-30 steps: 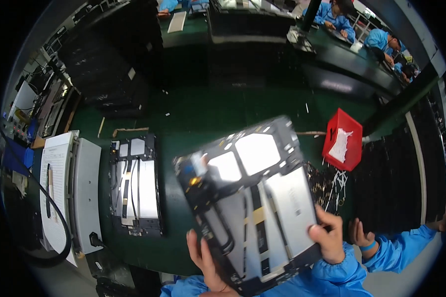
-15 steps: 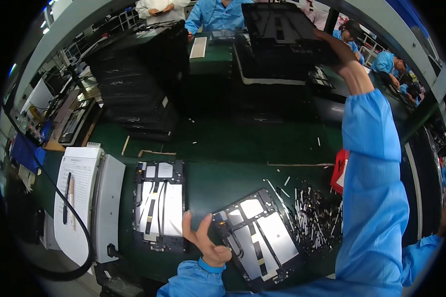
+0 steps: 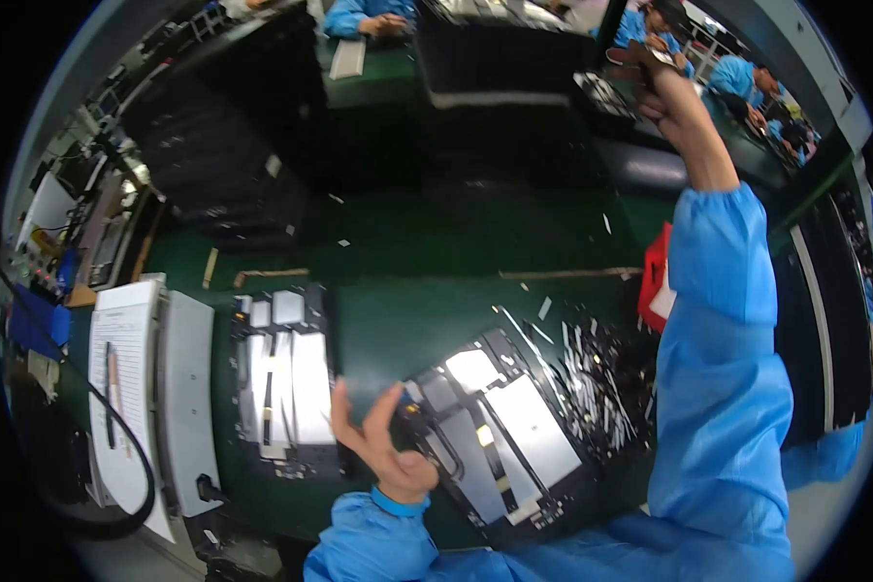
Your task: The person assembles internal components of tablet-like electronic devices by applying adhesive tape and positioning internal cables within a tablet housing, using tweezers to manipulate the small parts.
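The right hand (image 3: 671, 89) is raised far up the frame and partly blurred; what its fingers pinch is too small to tell, and so is how tight the grip is. The left hand (image 3: 383, 448) covers the near-left corner of the opened device (image 3: 509, 436), whose lower edge is hidden by the blue sleeve (image 3: 723, 388). The sleeve also hides most of the red bin (image 3: 653, 281). Scraps (image 3: 592, 359) on the tabletop (image 3: 398, 320) are too small to identify.

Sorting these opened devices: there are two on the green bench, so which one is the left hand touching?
The tilted one on the right, by the left hand. The other device lies square, further left, untouched.
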A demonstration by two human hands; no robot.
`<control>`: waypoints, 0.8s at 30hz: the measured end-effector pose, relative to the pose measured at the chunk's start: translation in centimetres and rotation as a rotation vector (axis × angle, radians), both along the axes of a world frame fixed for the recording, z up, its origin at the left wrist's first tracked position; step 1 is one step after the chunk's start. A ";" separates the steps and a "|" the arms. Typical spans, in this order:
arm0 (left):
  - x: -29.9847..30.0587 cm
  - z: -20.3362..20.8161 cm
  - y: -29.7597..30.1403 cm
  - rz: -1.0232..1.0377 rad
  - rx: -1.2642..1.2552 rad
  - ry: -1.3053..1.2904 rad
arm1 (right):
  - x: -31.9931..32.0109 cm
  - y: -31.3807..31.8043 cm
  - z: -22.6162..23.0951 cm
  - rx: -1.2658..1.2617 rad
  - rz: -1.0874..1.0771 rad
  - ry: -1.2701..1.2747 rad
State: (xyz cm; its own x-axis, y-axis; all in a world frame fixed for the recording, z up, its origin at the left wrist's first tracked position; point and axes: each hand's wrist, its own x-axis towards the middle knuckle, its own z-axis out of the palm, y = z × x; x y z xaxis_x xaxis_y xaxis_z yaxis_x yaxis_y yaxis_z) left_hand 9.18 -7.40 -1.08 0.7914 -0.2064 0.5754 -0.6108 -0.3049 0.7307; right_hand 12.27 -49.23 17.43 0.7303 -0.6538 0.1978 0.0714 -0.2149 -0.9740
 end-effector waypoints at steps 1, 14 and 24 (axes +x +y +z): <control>-0.2 0.4 -0.3 -0.010 -0.024 0.008 | -3.5 1.7 0.3 -0.044 -0.053 0.010; -3.6 0.9 0.8 -0.037 0.051 -0.013 | -26.5 20.1 -14.1 -0.498 -0.009 0.893; -10.7 1.2 4.8 -0.145 0.094 0.478 | -27.0 18.5 -13.4 -0.120 -0.090 0.715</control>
State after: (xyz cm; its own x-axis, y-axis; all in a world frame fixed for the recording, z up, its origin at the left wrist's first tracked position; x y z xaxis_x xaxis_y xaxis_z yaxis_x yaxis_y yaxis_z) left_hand -1.52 -2.62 0.10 0.9212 -0.3669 0.1298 -0.2558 -0.3195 0.9124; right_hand -14.72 -30.73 4.08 0.6521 -0.7214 -0.2332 -0.5965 -0.2983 -0.7451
